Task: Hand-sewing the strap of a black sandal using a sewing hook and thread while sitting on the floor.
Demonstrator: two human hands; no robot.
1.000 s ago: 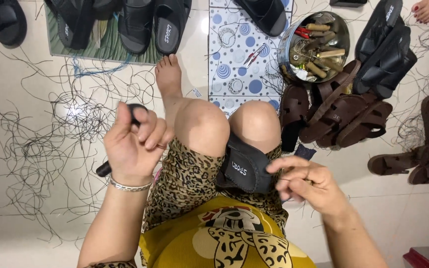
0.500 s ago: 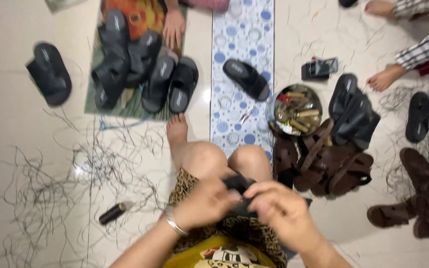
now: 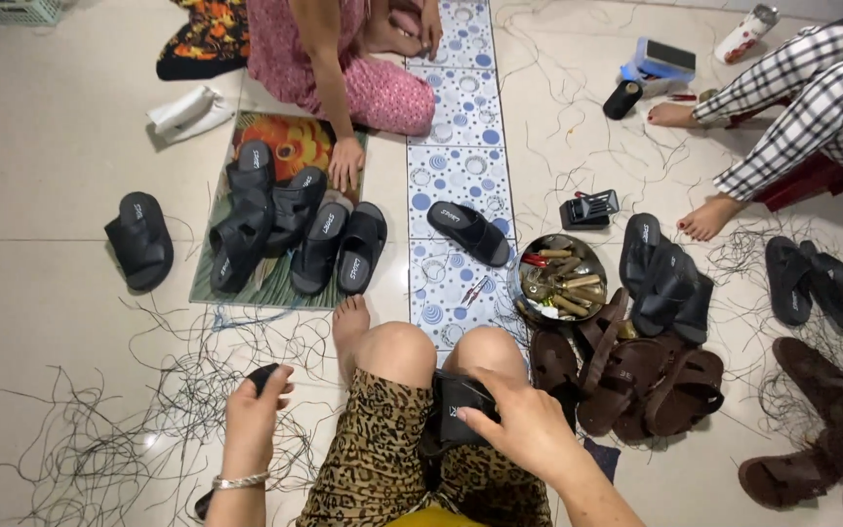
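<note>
A black sandal (image 3: 453, 418) lies on my lap, on the leopard-print cloth over my thighs. My right hand (image 3: 527, 425) rests on the sandal's right side and grips it. My left hand (image 3: 252, 415) is out over the floor beside my left knee, fingers closed round a black-handled tool (image 3: 264, 376). The tool's other end shows under my wrist.
Loose black threads (image 3: 100, 429) cover the floor at left. Black sandals (image 3: 295, 229) lie on a flowered mat, with another person's hand (image 3: 346, 163) beside them. A metal bowl of tools (image 3: 558, 278) stands near a pile of brown sandals (image 3: 636, 376). A second person's bare feet (image 3: 709, 217) are at right.
The view has tilted up and shows more of the room. My left hand left the sandal, went down to the floor at left and closed on the black tool. My right hand stays on the sandal.
</note>
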